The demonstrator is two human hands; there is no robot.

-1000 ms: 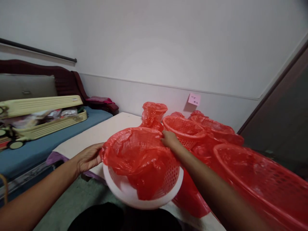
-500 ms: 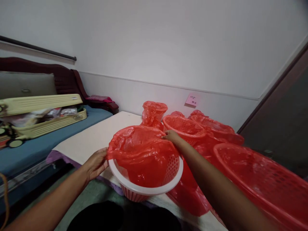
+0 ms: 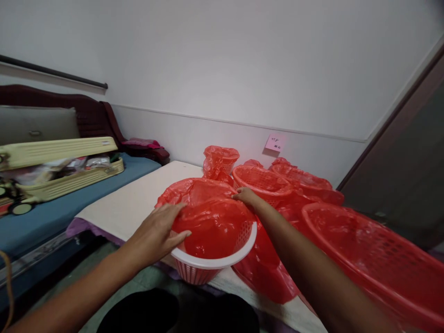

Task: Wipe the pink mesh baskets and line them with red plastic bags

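Note:
A white perforated plastic basket (image 3: 213,262) stands at the front edge of the table, with a red plastic bag (image 3: 211,233) spread inside it. The bag covers the far part of the rim; along the near side the white rim is bare. My left hand (image 3: 160,233) reaches over the left rim, thumb apart from the fingers, fingertips at the bag. At the far right of the rim, my right hand (image 3: 245,196) has its fingers closed on the bag's edge.
Several baskets lined with red bags stand to the right, including a large one (image 3: 367,259) and a smaller one (image 3: 263,180). A pink note (image 3: 273,142) is on the wall. At left, an open yellow suitcase (image 3: 62,152) lies on a blue bed (image 3: 138,169).
My left hand has moved right from the basket's outer left side to over its rim, its fingers spreading. My right hand keeps its place on the bag's edge.

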